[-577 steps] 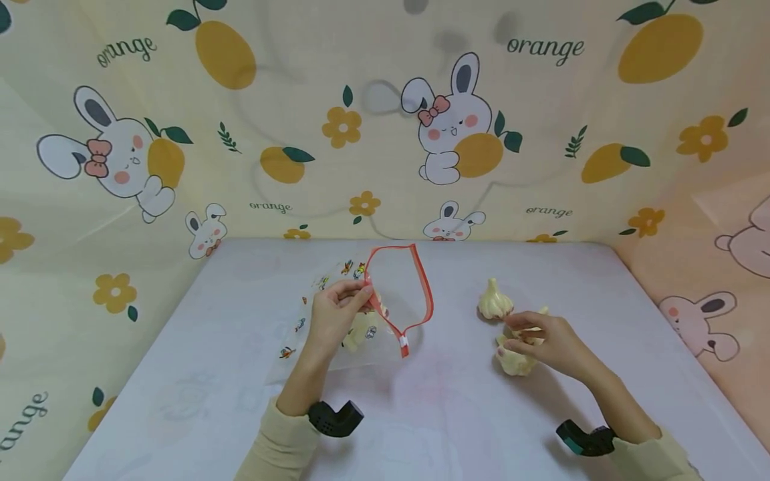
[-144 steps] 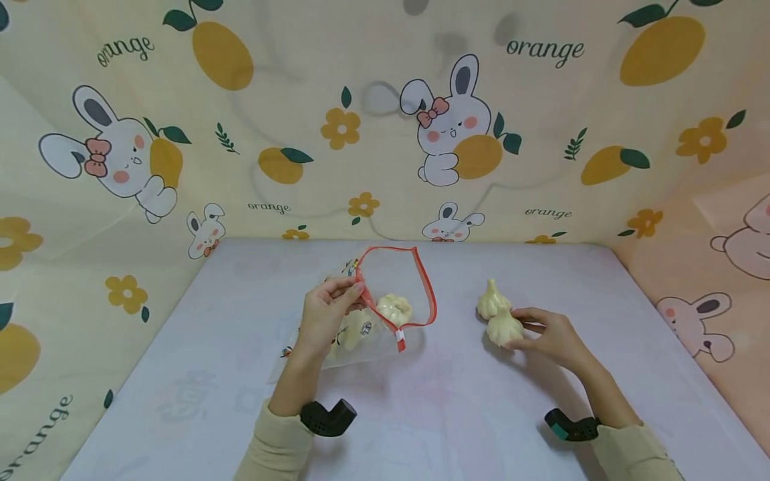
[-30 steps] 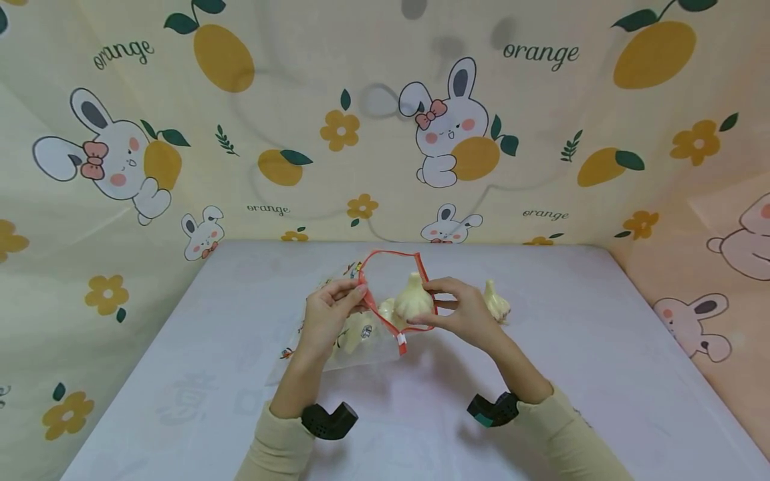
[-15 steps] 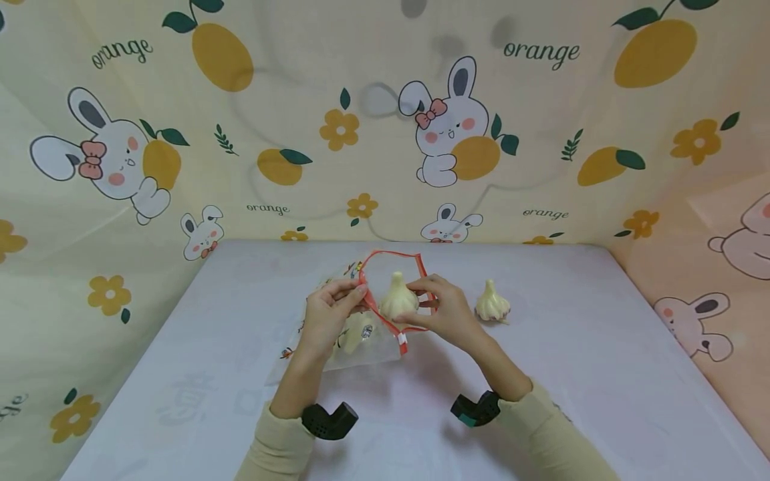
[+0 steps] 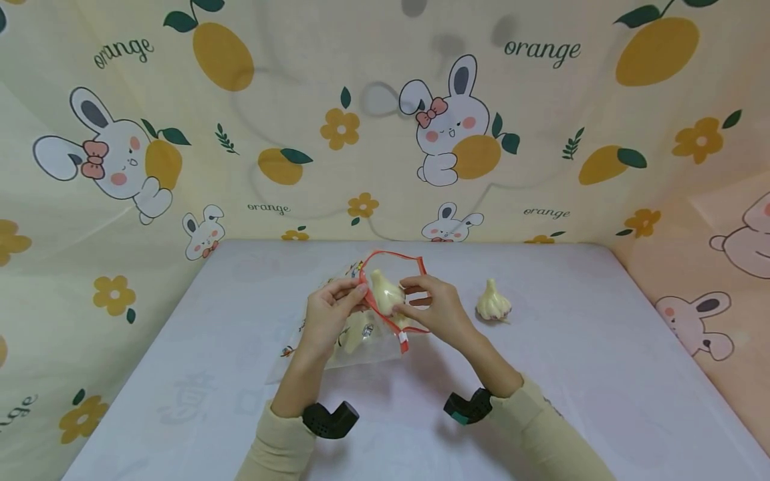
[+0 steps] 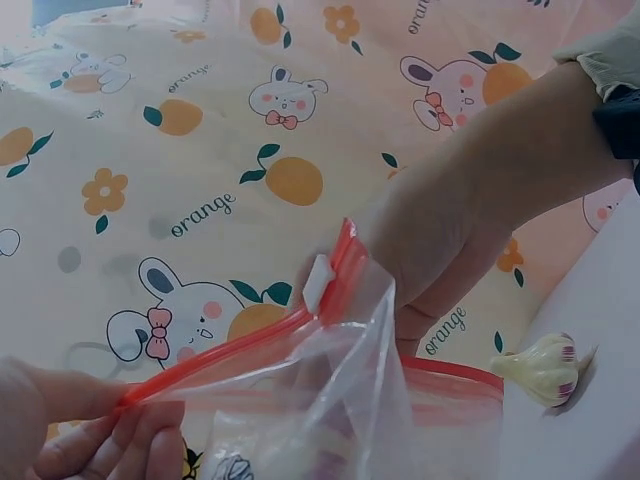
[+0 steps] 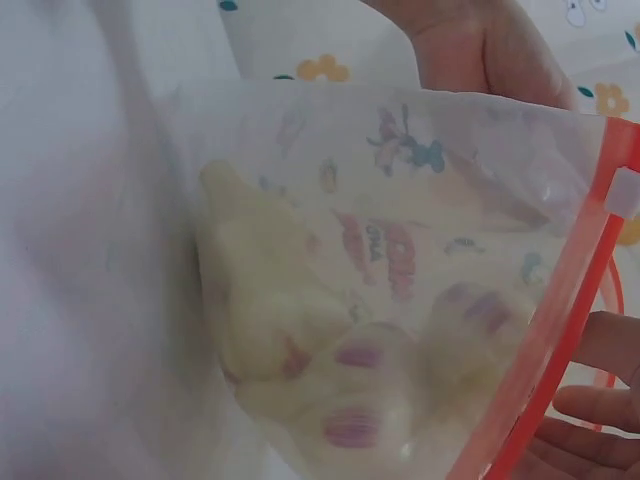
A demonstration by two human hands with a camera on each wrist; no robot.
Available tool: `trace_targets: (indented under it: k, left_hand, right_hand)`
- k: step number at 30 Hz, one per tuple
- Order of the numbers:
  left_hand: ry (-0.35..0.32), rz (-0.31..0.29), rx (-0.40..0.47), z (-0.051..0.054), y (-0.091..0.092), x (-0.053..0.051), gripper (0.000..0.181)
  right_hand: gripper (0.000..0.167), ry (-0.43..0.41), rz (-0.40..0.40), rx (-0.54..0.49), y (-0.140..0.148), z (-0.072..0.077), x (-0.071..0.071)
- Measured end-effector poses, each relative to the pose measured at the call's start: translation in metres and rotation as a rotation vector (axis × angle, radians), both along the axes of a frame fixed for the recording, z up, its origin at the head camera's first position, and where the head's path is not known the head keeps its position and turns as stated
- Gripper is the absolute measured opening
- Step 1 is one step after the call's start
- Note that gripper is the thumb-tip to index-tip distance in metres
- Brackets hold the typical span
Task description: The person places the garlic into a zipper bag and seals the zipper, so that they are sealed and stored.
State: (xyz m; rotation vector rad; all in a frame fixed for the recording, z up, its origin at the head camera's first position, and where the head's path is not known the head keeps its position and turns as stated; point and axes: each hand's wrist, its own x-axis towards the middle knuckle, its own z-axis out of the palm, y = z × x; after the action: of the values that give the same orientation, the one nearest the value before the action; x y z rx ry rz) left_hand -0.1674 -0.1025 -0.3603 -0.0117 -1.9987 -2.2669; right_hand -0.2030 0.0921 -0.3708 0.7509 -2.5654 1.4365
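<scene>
A clear zip bag (image 5: pixel 361 351) with a red zip edge and small printed figures lies on the table, its mouth spread wide. My left hand (image 5: pixel 331 310) pinches the near-left part of the red rim (image 6: pixel 230 350) between thumb and fingers. Inside the mouth, my right hand (image 5: pixel 442 307) holds a whole garlic bulb (image 5: pixel 387 292) by its right side, the stem tilted up and left. Through the film in the right wrist view, several pale garlic bulbs (image 7: pixel 270 290) show, some with purple streaks. The right fingertips are partly hidden by the bag in both wrist views.
One more garlic bulb (image 5: pixel 493 302) stands on the white table (image 5: pixel 577 374) to the right of the bag. A white slider (image 5: pixel 403 339) sits at the near corner of the zip. Behind the table hangs a patterned cloth (image 5: pixel 271 113) with rabbits and oranges.
Earlier, several bulbs lay at the right; one remains there. Over the last second my right hand has carried a bulb left and deeper into the bag's mouth. My left hand keeps its pinch.
</scene>
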Motion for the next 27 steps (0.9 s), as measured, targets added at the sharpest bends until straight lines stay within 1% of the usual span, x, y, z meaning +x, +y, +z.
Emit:
trace_targets:
  k: [3, 10, 14, 18, 22, 27]
  left_hand:
    - [-0.002, 0.002, 0.006, 0.000, -0.001, 0.000, 0.024]
    - [-0.003, 0.019, 0.024, 0.001, -0.005, 0.000, 0.025]
    - [-0.004, 0.042, 0.045, 0.003, -0.007, 0.000, 0.025]
    - [0.004, 0.044, 0.056, 0.005, -0.009, 0.002, 0.026]
    - [0.018, 0.049, 0.060, 0.005, -0.011, 0.002, 0.028]
    - [0.032, 0.061, 0.067, 0.006, -0.012, 0.002, 0.026]
  right_hand:
    - [0.044, 0.002, -0.003, -0.005, 0.001, -0.001, 0.001]
    - [0.035, 0.043, -0.032, -0.018, 0.004, -0.001, 0.004]
    - [0.029, 0.036, 0.005, -0.044, 0.004, 0.000, 0.004]
    - [0.028, 0.030, 0.034, -0.049, 0.003, 0.003, 0.005]
    - [0.028, 0.024, 0.009, -0.037, 0.006, 0.003, 0.008]
    - [0.026, 0.030, 0.006, -0.051, 0.016, -0.001, 0.009]
